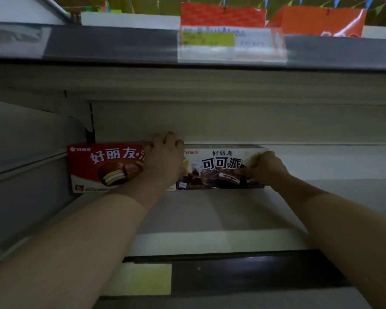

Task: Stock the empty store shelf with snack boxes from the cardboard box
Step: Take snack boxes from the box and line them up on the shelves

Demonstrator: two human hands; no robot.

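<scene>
Two snack boxes stand upright side by side at the back of the pale shelf. The red snack box is on the left, against the shelf's back wall. The white and dark cocoa pie box stands to its right. My left hand grips the top edge where the two boxes meet, fingers curled over the top. My right hand pinches the right end of the cocoa pie box. The cardboard box is out of view.
The shelf board stretches bare to the right of the boxes. A dark price rail with a yellow label runs along its front edge. The shelf above carries a price tag holder, a red pack and an orange pack.
</scene>
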